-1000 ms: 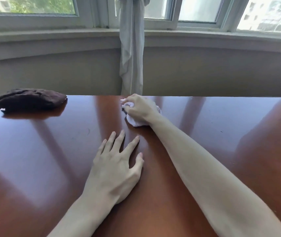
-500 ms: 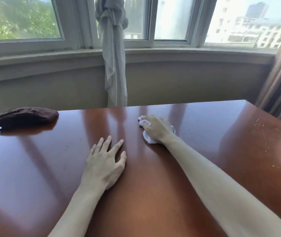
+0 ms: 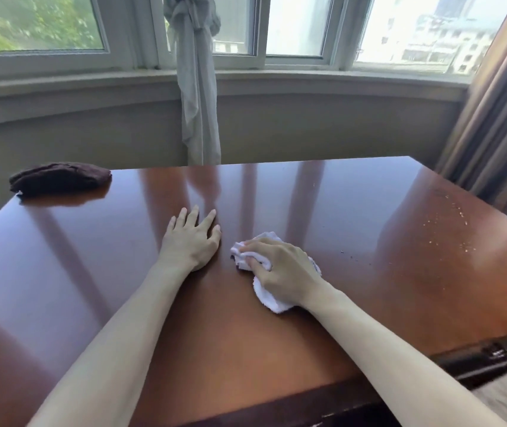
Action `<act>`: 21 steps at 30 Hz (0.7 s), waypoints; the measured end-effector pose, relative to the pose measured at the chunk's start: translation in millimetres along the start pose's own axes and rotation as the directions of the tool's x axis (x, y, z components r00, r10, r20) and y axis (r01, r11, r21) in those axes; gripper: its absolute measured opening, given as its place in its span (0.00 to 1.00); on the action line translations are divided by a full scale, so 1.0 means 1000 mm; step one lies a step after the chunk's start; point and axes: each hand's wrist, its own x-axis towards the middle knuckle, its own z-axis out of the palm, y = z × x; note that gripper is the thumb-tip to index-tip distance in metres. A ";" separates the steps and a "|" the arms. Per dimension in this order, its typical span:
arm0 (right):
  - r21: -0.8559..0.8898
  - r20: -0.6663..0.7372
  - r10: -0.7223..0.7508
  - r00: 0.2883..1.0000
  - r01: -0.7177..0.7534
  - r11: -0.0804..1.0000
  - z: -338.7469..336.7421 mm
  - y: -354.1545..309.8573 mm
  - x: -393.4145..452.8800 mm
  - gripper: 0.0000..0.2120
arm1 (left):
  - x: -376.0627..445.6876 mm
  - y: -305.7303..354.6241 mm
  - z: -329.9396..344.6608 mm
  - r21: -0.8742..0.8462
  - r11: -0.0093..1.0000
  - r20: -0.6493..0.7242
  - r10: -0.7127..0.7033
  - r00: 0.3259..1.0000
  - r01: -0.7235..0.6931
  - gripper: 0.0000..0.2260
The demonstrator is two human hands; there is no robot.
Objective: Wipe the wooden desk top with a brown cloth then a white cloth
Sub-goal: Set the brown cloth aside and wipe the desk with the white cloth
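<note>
The right hand (image 3: 280, 272) has its grip clamped on the white cloth (image 3: 272, 298), fingers curled over the bunched top and the palm bearing it down onto the bench (image 3: 369, 211); the cloth shows at the fingertips and again below the wrist, and lies near the middle of the bench, toward its near edge. The left hand (image 3: 192, 241) holds nothing: its fingers are straight and apart, flat on the wood just beside the cloth, apparently as a brace. The brown cloth (image 3: 59, 178) lies folded at the far left corner, well apart from both hands and untouched, so the brown-cloth pass is judged finished and the white-cloth pass is in hand. The white cloth appears soft, light and limp (it crumples wholly inside the palm), so it should be taken by gathering it into a wad and pressing from above, not by an edge, which would let it trail and fold under. The lacquered surface is glossy and likely slippery, so the cloth should glide with little drag. A scatter of pale specks (image 3: 449, 223) remains toward the far right of the bench, and that area is judged not yet wiped. A knotted grey curtain (image 3: 198, 87) hangs behind the far edge, clear of the work.
</note>
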 end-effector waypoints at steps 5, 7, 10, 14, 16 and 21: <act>-0.062 -0.096 0.147 0.984 -0.154 0.986 0.006 0.041 0.106 0.15 | -0.002 -0.002 0.003 -0.028 1.000 -0.027 0.006 1.000 -0.007 0.26; -0.067 -0.106 0.199 0.974 -0.207 0.976 0.009 0.061 0.158 0.14 | -0.003 -0.001 0.002 -0.024 1.000 -0.057 0.002 0.998 -0.004 0.25; -0.085 -0.138 0.221 0.965 -0.234 0.969 0.013 0.090 0.235 0.13 | -0.005 -0.002 0.001 -0.025 1.000 -0.091 -0.003 0.996 0.001 0.25; -0.106 -0.187 0.247 0.951 -0.269 0.957 0.017 0.125 0.322 0.14 | 0.001 -0.004 0.002 -0.027 0.999 -0.111 -0.026 0.993 0.023 0.30; -0.143 -0.202 0.255 0.946 -0.286 0.947 0.017 0.130 0.340 0.14 | 0.005 -0.004 0.002 -0.038 0.999 -0.122 -0.034 0.992 0.030 0.31; -0.158 -0.124 0.224 0.967 -0.243 0.957 0.020 0.118 0.303 0.17 | 0.007 -0.004 0.001 -0.051 0.998 -0.102 -0.036 0.994 0.031 0.28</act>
